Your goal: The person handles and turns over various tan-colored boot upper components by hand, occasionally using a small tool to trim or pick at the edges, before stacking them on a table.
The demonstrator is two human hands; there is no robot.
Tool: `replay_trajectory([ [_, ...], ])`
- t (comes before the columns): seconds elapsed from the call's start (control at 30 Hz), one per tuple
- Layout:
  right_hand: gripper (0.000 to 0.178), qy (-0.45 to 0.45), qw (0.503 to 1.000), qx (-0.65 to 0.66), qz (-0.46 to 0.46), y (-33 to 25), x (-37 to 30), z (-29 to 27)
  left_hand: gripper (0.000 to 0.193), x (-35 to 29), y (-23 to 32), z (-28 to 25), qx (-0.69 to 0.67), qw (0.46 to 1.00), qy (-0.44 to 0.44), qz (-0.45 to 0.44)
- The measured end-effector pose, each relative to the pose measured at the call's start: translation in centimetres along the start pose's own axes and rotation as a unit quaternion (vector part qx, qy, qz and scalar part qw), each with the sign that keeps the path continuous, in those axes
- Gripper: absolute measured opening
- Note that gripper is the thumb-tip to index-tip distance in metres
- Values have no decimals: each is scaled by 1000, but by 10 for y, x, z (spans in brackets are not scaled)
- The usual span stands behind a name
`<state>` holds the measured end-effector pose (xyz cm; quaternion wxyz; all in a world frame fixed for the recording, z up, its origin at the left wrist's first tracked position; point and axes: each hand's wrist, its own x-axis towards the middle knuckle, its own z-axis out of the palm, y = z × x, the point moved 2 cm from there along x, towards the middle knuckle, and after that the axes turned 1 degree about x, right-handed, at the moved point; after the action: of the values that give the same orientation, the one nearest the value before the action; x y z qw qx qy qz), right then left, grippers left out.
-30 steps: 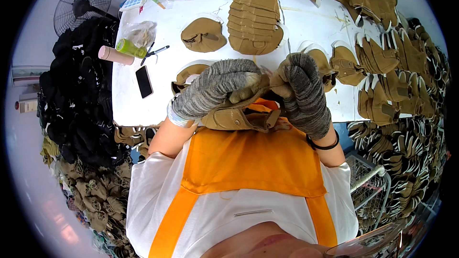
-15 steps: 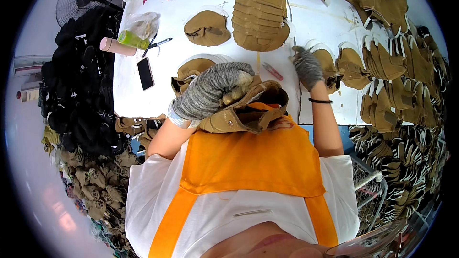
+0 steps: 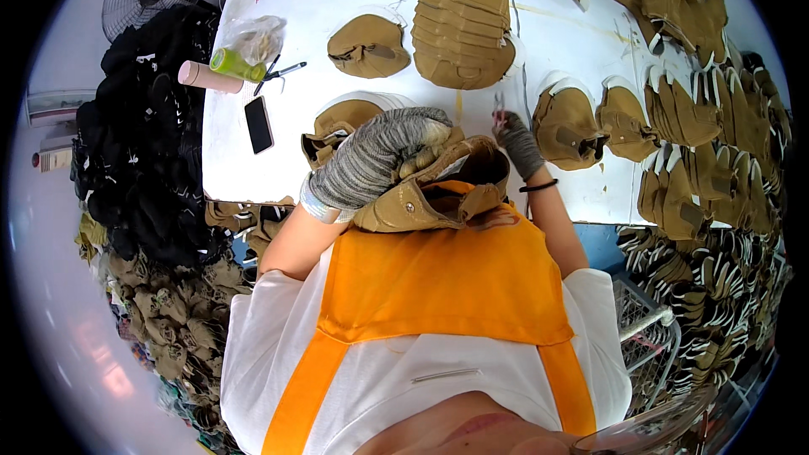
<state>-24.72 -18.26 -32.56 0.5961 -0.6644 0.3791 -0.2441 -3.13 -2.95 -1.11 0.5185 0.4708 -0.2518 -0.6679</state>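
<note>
My left hand (image 3: pixel 379 156), in a grey knit glove, grips a brown cloth cap (image 3: pixel 421 202) in front of my orange apron. The cap's open side shows, with a metal snap on its edge. My right hand (image 3: pixel 519 141), also gloved in grey, is closed around a small pair of thread snips (image 3: pixel 500 111) with pinkish handles, just right of the cap. The snips' tips point away from me. Another brown cap (image 3: pixel 345 118) with a white edge lies beyond my left hand. Beside my right hand rests a similar cap (image 3: pixel 566 125).
A white table (image 3: pixel 278 173) carries a long nested stack of brown caps (image 3: pixel 462 25), a single cap (image 3: pixel 368 49) and several more at right (image 3: pixel 683 105). At left lie a phone (image 3: pixel 259 125), a pink bottle (image 3: pixel 209 77) and a pen (image 3: pixel 286 70). Dark piles (image 3: pixel 139 143) flank the table.
My right hand has picked up the snips from the table and moved left, closer to the held cap. My left hand keeps its grip on the cap.
</note>
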Motion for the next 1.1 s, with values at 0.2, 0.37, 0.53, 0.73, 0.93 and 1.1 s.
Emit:
replay_trajectory([
  [0.2, 36, 16, 926, 367, 87, -196, -34, -24, 20, 1, 2, 10, -42, 998, -45, -10],
  [0.37, 31, 59, 985, 133, -87, -282, -65, -17, 20, 4, -5, 8, -59, 996, -36, -52],
  [0.53, 31, -28, 948, -166, -271, -328, -78, -15, 24, 2, -5, 13, -73, 992, -20, -103],
  [0.73, 36, -77, 903, -300, -298, -348, -83, -18, 21, -1, -16, -4, -197, 969, -77, -130],
  [0.93, 40, -91, 882, -342, -310, -348, -77, -13, 22, -10, -12, 7, -127, 988, -35, -76],
  [1.1, 37, -99, 883, -287, -357, -345, -74, -13, 25, -14, -2, 16, -77, 995, -49, -51],
])
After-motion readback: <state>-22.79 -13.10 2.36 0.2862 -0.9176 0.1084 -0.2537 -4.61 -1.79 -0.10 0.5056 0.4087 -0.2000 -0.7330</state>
